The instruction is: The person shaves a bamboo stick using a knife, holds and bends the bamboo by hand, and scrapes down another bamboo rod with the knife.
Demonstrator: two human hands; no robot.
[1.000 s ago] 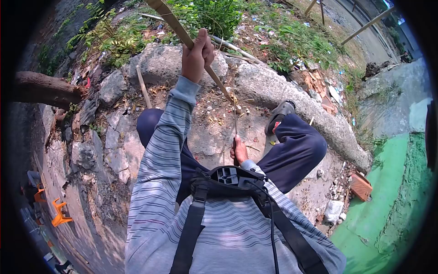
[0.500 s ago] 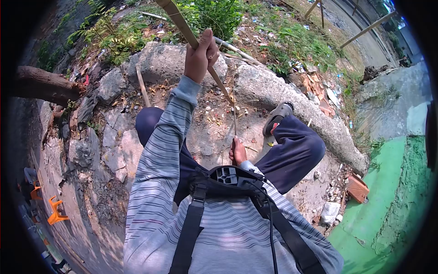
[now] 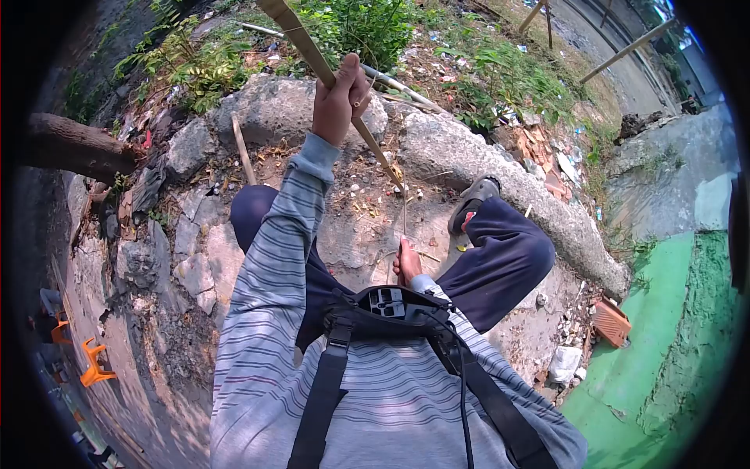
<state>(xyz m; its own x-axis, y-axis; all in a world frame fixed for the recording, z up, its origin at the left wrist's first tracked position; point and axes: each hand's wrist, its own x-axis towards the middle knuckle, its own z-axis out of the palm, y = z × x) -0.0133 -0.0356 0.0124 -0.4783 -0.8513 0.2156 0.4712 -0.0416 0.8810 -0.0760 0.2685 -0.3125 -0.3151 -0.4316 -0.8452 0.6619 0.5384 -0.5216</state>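
Note:
My left hand (image 3: pixel 336 103) is raised at arm's length, its fingers wrapped round a bamboo pole (image 3: pixel 301 41). The pole slants from beyond the top of the view down to a narrower tip just above the ground between my knees. Lower down, my right hand (image 3: pixel 408 262) is closed on a thin, straight, blade-like tool (image 3: pixel 403 215). That tool points up toward the pole's tip; it shows almost edge-on, so its kind is unclear, and I cannot tell whether it touches the pole. A thin curved strip (image 3: pixel 380 258) shows beside my right hand.
Broken concrete slabs (image 3: pixel 469 152) edge the ground ahead, with green plants (image 3: pixel 367 31) and litter behind. A loose stick (image 3: pixel 244 148) leans near my left knee. A log (image 3: pixel 82 147) lies left, an orange stool (image 3: pixel 96 363) lower left, a green-painted surface (image 3: pixel 648 313) right.
My left hand has shifted slightly left and down with the bamboo pole, and the pole's tip sits a little lower. More of the thin curved strip shows beside my right hand.

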